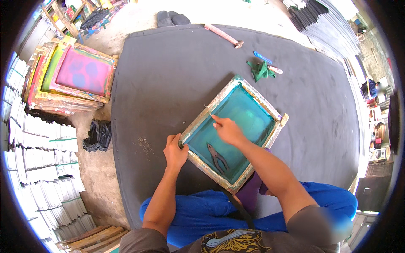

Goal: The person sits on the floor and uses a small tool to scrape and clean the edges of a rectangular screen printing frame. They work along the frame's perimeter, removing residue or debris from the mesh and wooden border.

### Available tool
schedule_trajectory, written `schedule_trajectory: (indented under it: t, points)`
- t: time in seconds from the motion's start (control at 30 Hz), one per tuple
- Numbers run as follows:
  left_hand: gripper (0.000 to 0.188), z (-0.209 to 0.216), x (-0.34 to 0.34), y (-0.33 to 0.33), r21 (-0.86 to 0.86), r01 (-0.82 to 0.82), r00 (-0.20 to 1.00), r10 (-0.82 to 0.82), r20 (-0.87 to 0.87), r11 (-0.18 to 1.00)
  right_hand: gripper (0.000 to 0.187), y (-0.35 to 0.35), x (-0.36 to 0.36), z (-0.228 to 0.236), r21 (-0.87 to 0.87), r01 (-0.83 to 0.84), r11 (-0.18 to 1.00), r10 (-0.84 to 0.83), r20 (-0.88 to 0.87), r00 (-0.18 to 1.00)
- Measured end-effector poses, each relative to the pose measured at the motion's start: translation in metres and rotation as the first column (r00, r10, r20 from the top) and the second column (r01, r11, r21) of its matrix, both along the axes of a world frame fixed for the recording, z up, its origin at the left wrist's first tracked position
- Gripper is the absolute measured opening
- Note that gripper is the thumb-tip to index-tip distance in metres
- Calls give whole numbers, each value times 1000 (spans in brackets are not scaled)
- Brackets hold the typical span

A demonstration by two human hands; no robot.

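A screen-printing frame (272, 137) with worn, paint-stained wooden sides and a teal mesh (249, 116) lies tilted in front of my crossed legs. My left hand (175, 152) is closed around its left corner. Over the mesh, my right hand (229, 131) is closed, index finger and thumb brought together at the frame's upper-left side. A thin light strand or sliver shows by those fingertips, too small to name. On the lower part of the mesh rest pliers (217, 159) with dark handles, touched by neither hand.
A hammer (222, 35), a blue cutter (263, 57), a green cloth (261, 72) and a small white-and-red tube (275, 70) lie on the dark mat (168, 67). Small bits (144, 146) are scattered at left. Stacked frames (82, 69), a black bag (98, 135) and bundled sheets (50, 158) stand leftward.
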State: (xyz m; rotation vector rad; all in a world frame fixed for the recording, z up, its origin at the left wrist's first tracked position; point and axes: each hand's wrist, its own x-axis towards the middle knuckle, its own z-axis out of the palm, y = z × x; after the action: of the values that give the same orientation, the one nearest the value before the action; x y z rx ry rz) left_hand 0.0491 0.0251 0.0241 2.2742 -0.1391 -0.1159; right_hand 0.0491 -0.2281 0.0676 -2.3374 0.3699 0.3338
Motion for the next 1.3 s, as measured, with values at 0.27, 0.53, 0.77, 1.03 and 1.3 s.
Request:
schedule_trajectory:
  t: [0.27,0.53,0.77,1.03,1.3]
  points:
    - [50,2,1,5,-11,-21,998,20,-63,1000,48,9,-10,-18,-293,-134,947,144,15,989]
    - [49,-3,1,5,2,22,999,-22,36,1000,45,0,-4,-38,643,375,668,-383,-134,914]
    - [50,-1,0,8,-14,13,1000,-13,-8,1000,47,-9,-3,-16,566,395,724,-228,-344,911]
    - [53,3,1,1,-15,11,999,-12,-32,1000,44,-19,-20,-16,-27,30,999,-23,228,973]
    - [53,-1,1,2,-20,16,1000,-16,-15,1000,41,-18,-10,6,-145,-3,989,2,-4,1000]
